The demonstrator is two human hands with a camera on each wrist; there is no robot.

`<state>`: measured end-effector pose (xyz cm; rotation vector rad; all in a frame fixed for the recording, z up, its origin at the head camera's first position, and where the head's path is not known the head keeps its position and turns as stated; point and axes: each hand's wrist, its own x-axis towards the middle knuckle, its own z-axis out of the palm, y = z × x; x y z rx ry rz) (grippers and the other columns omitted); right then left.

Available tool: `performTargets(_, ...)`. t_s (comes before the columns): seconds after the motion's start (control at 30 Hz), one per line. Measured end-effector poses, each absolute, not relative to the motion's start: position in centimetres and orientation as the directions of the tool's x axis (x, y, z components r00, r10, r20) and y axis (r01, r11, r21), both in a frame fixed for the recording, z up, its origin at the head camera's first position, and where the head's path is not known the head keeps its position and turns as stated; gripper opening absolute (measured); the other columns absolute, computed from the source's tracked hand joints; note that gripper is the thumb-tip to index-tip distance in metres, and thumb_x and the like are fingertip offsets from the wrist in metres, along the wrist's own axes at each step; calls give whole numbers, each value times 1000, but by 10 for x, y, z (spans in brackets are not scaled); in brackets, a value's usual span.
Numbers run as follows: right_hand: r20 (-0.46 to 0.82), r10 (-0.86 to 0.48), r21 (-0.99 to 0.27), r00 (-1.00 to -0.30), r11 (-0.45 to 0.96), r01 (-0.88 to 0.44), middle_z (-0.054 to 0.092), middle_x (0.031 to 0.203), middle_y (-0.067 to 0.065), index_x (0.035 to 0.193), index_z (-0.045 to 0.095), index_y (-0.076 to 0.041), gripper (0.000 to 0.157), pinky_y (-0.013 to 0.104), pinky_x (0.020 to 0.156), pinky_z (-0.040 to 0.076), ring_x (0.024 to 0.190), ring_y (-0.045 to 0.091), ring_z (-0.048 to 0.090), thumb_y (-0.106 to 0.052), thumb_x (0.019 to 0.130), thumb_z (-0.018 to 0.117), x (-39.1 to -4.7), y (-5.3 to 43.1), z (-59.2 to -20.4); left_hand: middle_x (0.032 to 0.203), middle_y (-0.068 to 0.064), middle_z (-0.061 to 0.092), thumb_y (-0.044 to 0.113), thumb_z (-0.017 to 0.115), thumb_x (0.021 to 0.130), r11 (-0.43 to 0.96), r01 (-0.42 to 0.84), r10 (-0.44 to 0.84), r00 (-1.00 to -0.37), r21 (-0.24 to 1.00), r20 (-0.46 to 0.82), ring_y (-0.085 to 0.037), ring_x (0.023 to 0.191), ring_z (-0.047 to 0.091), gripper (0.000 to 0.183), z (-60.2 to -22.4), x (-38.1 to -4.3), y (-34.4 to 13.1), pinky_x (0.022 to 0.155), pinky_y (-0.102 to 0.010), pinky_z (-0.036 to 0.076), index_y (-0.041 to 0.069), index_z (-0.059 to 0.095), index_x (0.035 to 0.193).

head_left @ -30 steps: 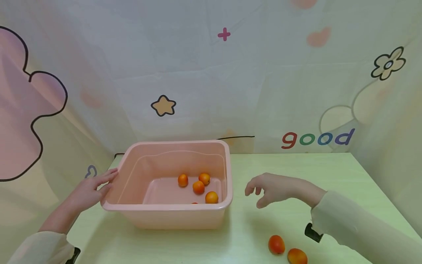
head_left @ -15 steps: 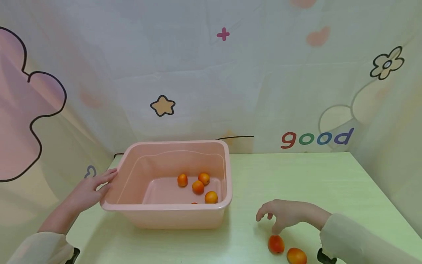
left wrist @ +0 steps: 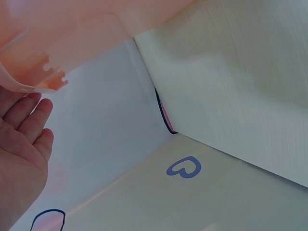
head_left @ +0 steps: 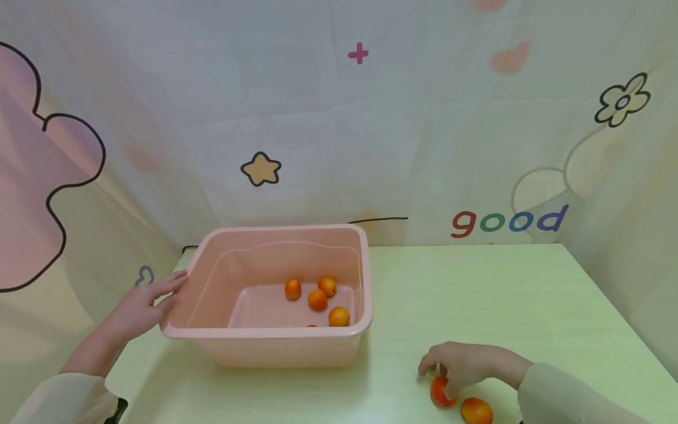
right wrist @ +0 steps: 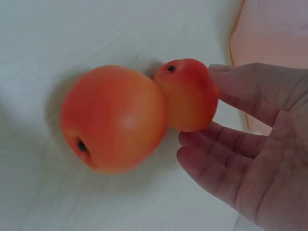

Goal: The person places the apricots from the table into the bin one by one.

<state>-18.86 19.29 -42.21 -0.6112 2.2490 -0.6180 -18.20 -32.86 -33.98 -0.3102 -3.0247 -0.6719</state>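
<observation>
In the head view, a pink plastic basin (head_left: 270,334) stands left of centre, with several orange-red fruits (head_left: 317,300) on its floor. My left hand (head_left: 139,310) rests against the basin's left rim, its fingers stretched out; in the left wrist view the fingertips meet the underside of that rim. At the lower right, my right hand (head_left: 461,366) reaches down over a small orange-red fruit (right wrist: 187,96) on the table, thumb on one side and fingers bent round the other. Another fruit (right wrist: 115,120) with a dark stem hollow lies close beside it, outside the hand.
The pale green table (head_left: 477,282) runs to a printed curtain (head_left: 318,135) at its back and sides. The basin's near wall partly hides one fruit inside. In the right wrist view, a pink edge of the basin (right wrist: 274,33) shows at the upper right.
My right hand has come down and toward me from beside the basin to the nearer tabletop, reaching round one fruit there. The left hand and the basin have stayed put.
</observation>
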Motion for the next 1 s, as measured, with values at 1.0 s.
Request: performTargets(1.0, -378, -680, -545, -628, 712, -443, 54, 82, -8, 90, 65, -14, 22, 21, 64, 42, 75, 11, 47, -9, 69, 71, -214, 178, -363, 136, -21, 38, 12, 51, 87, 887, 219, 203, -976, 407, 82, -47, 119, 36, 44, -341, -183, -331, 86, -58, 35, -1, 42, 129)
